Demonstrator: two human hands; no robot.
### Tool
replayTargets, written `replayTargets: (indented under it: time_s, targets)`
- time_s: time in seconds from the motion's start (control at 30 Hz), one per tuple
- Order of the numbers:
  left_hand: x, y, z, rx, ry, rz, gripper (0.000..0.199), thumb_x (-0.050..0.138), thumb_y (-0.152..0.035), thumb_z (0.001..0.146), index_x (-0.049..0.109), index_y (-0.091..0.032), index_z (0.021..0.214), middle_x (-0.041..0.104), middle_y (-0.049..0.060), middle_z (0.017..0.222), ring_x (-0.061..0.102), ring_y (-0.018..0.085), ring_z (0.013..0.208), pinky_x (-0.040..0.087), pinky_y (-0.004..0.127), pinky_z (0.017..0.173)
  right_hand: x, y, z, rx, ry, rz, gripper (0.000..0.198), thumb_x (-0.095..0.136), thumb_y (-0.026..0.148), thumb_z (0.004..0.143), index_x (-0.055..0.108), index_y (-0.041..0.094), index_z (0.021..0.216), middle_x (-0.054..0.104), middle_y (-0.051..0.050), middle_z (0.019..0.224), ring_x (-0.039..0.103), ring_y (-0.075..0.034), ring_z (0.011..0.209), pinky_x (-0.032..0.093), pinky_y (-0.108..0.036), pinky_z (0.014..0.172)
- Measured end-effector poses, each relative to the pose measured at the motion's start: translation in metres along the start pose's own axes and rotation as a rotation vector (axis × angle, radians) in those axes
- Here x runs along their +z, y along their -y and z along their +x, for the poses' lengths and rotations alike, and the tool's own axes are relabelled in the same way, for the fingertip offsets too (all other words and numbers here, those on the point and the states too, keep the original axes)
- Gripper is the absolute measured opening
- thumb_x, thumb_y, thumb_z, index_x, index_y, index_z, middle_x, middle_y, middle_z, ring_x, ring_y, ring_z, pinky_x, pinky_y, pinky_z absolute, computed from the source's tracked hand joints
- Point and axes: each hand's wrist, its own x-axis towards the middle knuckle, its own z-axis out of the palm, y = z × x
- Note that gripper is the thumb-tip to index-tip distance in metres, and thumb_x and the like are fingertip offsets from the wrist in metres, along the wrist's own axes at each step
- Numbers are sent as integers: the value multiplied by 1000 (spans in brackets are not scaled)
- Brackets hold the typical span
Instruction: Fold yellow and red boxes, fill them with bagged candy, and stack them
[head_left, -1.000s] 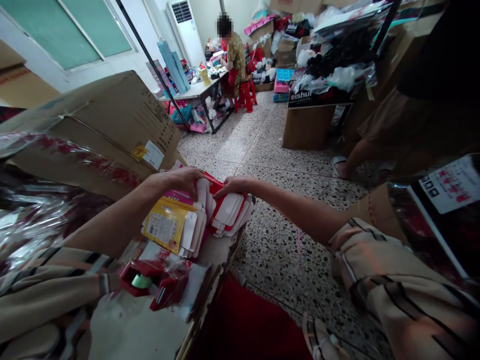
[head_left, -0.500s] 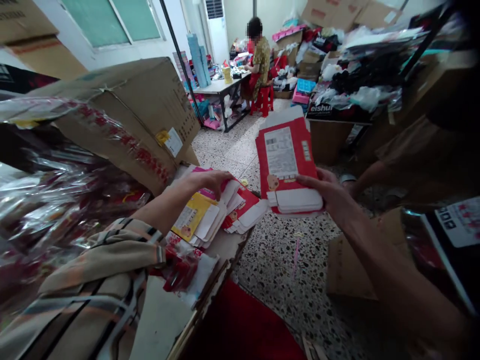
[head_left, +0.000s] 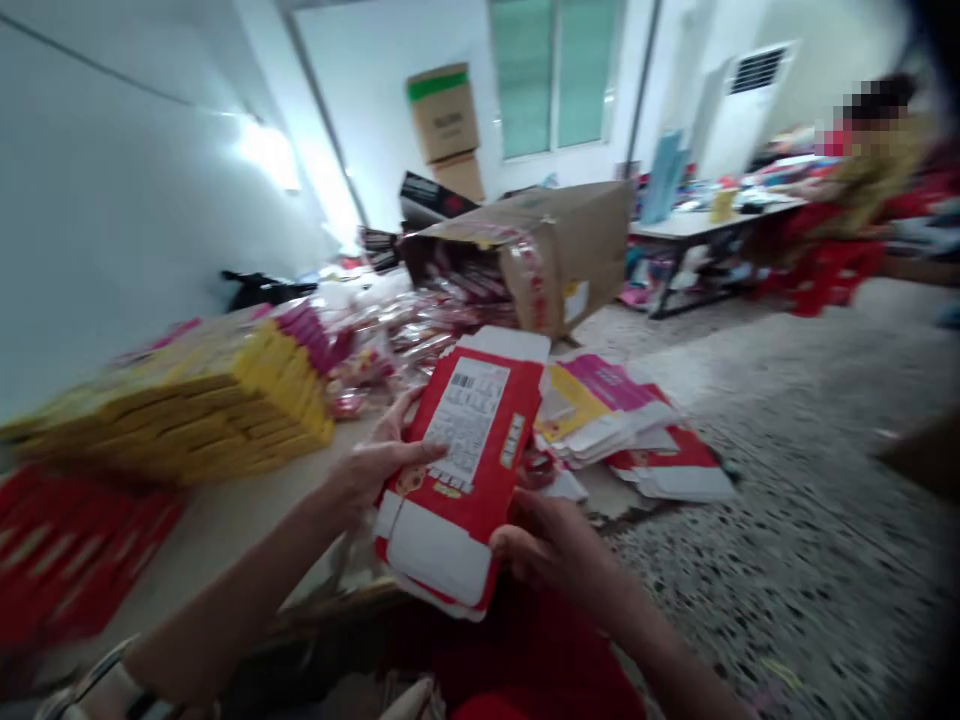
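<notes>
A small stack of flattened red cardboard boxes [head_left: 484, 440], with white flaps and a printed label on top, is held in front of me. My left hand [head_left: 382, 460] grips its left edge, thumb lying across the label. At the lower right edge, my right hand [head_left: 544, 540] closes around the stack, its fingers partly hidden underneath. Just beyond, on the table, lie more flattened boxes in yellow and purple [head_left: 604, 400]. Beside them are flattened red boxes [head_left: 679, 465].
Yellow boxes [head_left: 247, 400] are piled at the left, near a row of red boxes [head_left: 82, 560]. An open carton [head_left: 592, 250] with plastic-wrapped packs [head_left: 420, 330] stands behind. A person [head_left: 870, 170] sits at a far table [head_left: 697, 222] on a red stool [head_left: 832, 275].
My view has swung left. The red box stack has come from the right side to the front of me. My left hand has left the yellow and purple boxes and taken hold of the red stack.
</notes>
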Motion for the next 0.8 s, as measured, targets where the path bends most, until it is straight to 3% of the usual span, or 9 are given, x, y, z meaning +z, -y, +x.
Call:
replayTargets:
  time_s: [0.07, 0.1, 0.2, 0.3, 0.4, 0.53, 0.63, 0.73, 0.8]
  targets:
    - [-43, 9, -50, -46, -110, -32, 96, 87, -28, 74, 34, -27, 153, 70, 15, 132, 76, 31, 100, 65, 40, 82, 25, 0, 8, -69, -28, -253, 55, 72, 64, 84, 51, 21, 57, 47, 3, 52, 46, -13, 52, 38, -27, 51]
    - [-63, 15, -70, -58, -141, -36, 95, 88, -25, 73, 37, -24, 153, 70, 17, 133, 76, 31, 100, 65, 38, 81, 38, 0, 17, -143, -89, -325, 54, 66, 61, 90, 52, 21, 58, 48, 2, 54, 46, -14, 53, 37, -27, 52]
    - [-112, 40, -104, -101, -130, -61, 96, 88, -21, 72, 39, -21, 155, 70, 19, 131, 76, 30, 100, 63, 35, 79, 84, -8, 57, -388, -147, -465, 32, 58, 47, 100, 69, 18, 92, 71, -8, 92, 63, -23, 86, 51, -33, 78]
    - [-145, 70, -100, -176, -18, -119, 100, 89, -20, 71, 38, -20, 157, 70, 18, 131, 75, 29, 101, 63, 35, 81, 132, -40, 98, -420, -65, -693, 50, 65, 43, 95, 61, 9, 132, 64, -23, 133, 56, -37, 125, 45, -50, 107]
    - [-169, 94, -69, -251, 123, -140, 99, 89, -21, 69, 42, -20, 155, 70, 17, 133, 75, 28, 100, 62, 34, 80, 160, -80, 122, -303, -26, -876, 73, 72, 46, 90, 49, 4, 145, 61, -28, 133, 55, -41, 124, 43, -55, 108]
    - [-185, 120, -10, -336, 335, -91, 101, 89, -25, 69, 40, -22, 157, 73, 15, 127, 76, 26, 93, 62, 32, 73, 151, -104, 134, -88, -216, -912, 94, 89, 49, 70, 48, 3, 141, 61, -30, 126, 55, -45, 120, 45, -57, 104]
    - [-181, 136, 35, -303, 427, 0, 102, 89, -28, 68, 39, -23, 157, 75, 13, 119, 75, 26, 91, 61, 32, 71, 121, -105, 139, 37, -371, -676, 96, 96, 44, 55, 50, 9, 132, 65, -23, 121, 63, -40, 110, 51, -53, 95]
    - [-171, 138, 66, -198, 398, 321, 96, 90, -34, 66, 48, -23, 151, 74, 12, 112, 73, 27, 92, 60, 36, 75, 97, -105, 137, 183, -470, -381, 75, 96, 44, 53, 57, 17, 111, 72, -10, 99, 69, -30, 85, 56, -44, 79]
    - [-165, 124, 72, -2, 282, 647, 93, 93, -38, 61, 56, -22, 145, 70, 13, 118, 69, 30, 104, 57, 43, 89, 89, -104, 130, 268, -501, -164, 63, 96, 47, 53, 60, 19, 97, 73, -6, 86, 69, -26, 75, 57, -41, 72]
